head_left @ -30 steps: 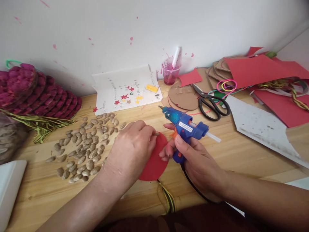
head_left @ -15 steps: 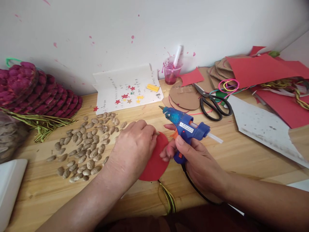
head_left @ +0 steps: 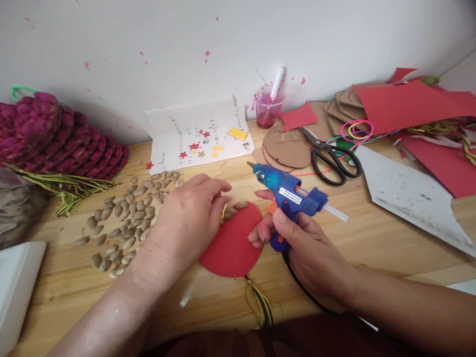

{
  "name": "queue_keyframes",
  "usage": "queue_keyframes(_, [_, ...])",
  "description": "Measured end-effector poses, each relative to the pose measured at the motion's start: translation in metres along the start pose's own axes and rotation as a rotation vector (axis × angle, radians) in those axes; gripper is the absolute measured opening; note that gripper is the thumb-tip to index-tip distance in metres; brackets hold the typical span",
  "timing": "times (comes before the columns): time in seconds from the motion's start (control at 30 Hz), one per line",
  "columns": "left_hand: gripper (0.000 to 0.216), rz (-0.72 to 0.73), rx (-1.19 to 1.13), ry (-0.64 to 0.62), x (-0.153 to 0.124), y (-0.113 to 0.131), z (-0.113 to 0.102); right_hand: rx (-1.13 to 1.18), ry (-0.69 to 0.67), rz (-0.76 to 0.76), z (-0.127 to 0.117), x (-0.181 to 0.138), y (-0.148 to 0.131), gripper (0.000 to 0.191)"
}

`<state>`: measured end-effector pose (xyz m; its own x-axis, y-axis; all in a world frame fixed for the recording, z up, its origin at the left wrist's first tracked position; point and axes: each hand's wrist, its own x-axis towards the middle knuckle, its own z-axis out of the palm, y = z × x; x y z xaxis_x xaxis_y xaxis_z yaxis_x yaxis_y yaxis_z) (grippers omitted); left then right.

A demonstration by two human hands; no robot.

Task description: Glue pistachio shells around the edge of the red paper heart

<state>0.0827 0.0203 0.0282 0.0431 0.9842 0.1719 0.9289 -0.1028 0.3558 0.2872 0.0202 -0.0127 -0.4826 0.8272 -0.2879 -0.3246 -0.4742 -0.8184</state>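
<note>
My right hand (head_left: 297,243) is wrapped round the handle of a blue glue gun (head_left: 282,191), its nozzle pointing up and left and a clear glue stick (head_left: 335,213) poking from its back. The gun is beside a red paper disc (head_left: 234,248) lying flat. A few peanuts (head_left: 241,204) sit along the disc's upper edge. My left hand (head_left: 189,210) hovers over the disc's left side, thumb and forefinger apart with nothing visible between them; it hides part of the disc. A yellow-green and black tassel (head_left: 261,300) extends from the disc's lower edge.
Loose peanuts (head_left: 128,218) are spread on the left. Behind stand magenta-painted stacked discs (head_left: 67,139), a written sheet with stars (head_left: 171,134) and a cup of magenta paint (head_left: 265,114). Black-handled scissors (head_left: 332,158), cardboard discs (head_left: 288,146) and red paper (head_left: 405,106) lie to the right.
My left hand has moved left, away from the peanut at the disc's top edge, and its fingers have parted. The glue gun stays in my right hand, nearly unmoved.
</note>
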Motion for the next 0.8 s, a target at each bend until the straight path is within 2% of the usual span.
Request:
queue_keyframes(0.13, [0.019,-0.021,-0.066,0.042,0.003,-0.003,-0.006,-0.006,0.006,0.011,0.0,0.0,0.0,0.037])
queue_keyframes(0.3, [0.018,0.016,-0.133,0.005,0.003,0.001,0.003,0.002,0.005,0.009,0.0,0.001,0.001,0.039])
queue_keyframes(0.5, [0.013,0.025,-0.079,-0.022,0.0,0.004,0.012,0.001,0.001,0.007,0.001,0.0,0.0,0.039])
queue_keyframes(0.8, [0.016,-0.001,-0.049,-0.099,0.0,0.009,0.015,-0.01,-0.001,0.007,-0.001,0.0,0.002,0.037])
